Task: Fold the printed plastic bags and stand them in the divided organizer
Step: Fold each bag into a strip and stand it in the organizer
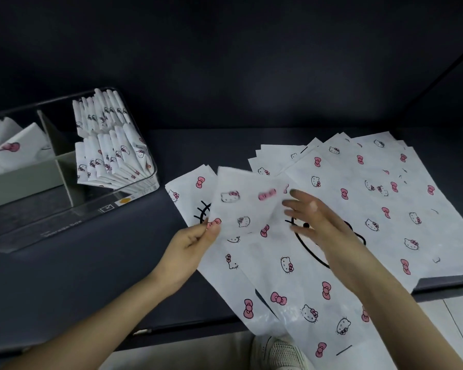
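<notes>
Near the middle of the dark surface (104, 276), the printed plastic bag (286, 265) being folded lies slantwise. Its long axis runs from the far left down toward the person, and its near end hangs past the surface's front edge. Its far end is turned back over itself as a flap (246, 204), and the left hand (195, 236) has its grip clamped on the flap's near left corner, thumb and fingers pinching the film. The right hand (313, 217) hovers just right of the flap with its grip apart, fingers spread and holding nothing; it is blurred, so whether it touches the bag cannot be told. The flap thus lies between the two hands, held only by the left. A stack of flat bags (380, 188) fans out to the right and appears to run partly under the bag, so that side is taken. The clear divided organizer (150, 166) stands at the far left, nearer the left hand than the right. Folded bags (110, 150) stand in rows along its right wall, and slumped bags (14, 148) fill a left compartment. The next fold probably runs along the long axis toward the person, and the finished packet would then travel left over bare surface to the organizer.
</notes>
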The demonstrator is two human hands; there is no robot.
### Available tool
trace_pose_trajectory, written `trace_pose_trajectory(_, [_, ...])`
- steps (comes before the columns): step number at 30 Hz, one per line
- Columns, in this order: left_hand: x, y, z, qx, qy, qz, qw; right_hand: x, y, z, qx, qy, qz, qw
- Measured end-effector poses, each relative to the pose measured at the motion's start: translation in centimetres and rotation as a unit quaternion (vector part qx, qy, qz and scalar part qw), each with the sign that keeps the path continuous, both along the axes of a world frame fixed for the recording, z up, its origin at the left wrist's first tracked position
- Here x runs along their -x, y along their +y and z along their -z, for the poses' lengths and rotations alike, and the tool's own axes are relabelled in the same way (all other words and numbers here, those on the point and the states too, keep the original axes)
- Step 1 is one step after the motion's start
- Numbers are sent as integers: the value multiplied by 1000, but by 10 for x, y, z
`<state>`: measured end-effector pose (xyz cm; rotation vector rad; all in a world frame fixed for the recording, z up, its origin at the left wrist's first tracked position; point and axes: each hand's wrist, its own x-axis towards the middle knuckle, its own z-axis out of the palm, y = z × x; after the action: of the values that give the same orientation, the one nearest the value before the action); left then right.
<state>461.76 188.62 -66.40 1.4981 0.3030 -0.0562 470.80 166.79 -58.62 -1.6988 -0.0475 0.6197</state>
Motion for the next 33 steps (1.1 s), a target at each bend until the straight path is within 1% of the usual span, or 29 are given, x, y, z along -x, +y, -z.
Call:
trace_pose_trajectory(2, [-1, 5, -3, 16, 22, -5, 1000, -3, 11, 8, 8, -17, -83, 996])
trace_pose_trajectory(4, [-1, 7, -9, 26, 41, -9, 999, 1, 27, 18, 53, -54, -150, 986])
trace_pose_trajectory(5, [-1, 7, -11, 36, 44, -7, 998, 4, 36, 22, 67, -73, -144, 985])
trace_pose_trajectory(8, [0, 14, -9, 49, 52, -1, 997, 6, 55, 25, 75, -126, -64, 987])
trace_pose_trajectory(10, [0, 20, -3, 63, 53, 6, 997, 5, 59, 22, 78, -160, -42, 983])
trace_pose_trajectory(13, [1, 23, -6, 90, 71, 15, 993, 9, 60, 24, 40, -152, -32, 987])
trace_pose_trajectory(16, [1, 21, -7, 97, 59, 20, 993, 15, 61, 29, 27, -149, -22, 988])
trace_pose_trajectory(19, [2, 21, -5, 63, 44, 39, 996, 15, 61, 36, 47, -158, -22, 986])
trace_pose_trajectory(21, [1, 20, -2, 41, 40, 38, 998, 15, 61, 42, 81, -160, -36, 983])
trace_pose_trajectory(26, [8, 11, -2, -74, -13, -19, 997, 9, 66, 58, 162, -163, -75, 970])
trace_pose_trajectory(28, [11, 9, -5, -153, -26, -48, 987, 3, 70, 59, 213, -173, -106, 956])
trace_pose_trajectory(30, [12, 10, -5, -219, -39, -87, 971, -1, 75, 59, 277, -184, -136, 933])
trace_pose_trajectory(33, [7, 16, -4, -299, -25, -115, 947, -4, 82, 55, 350, -191, -170, 901])
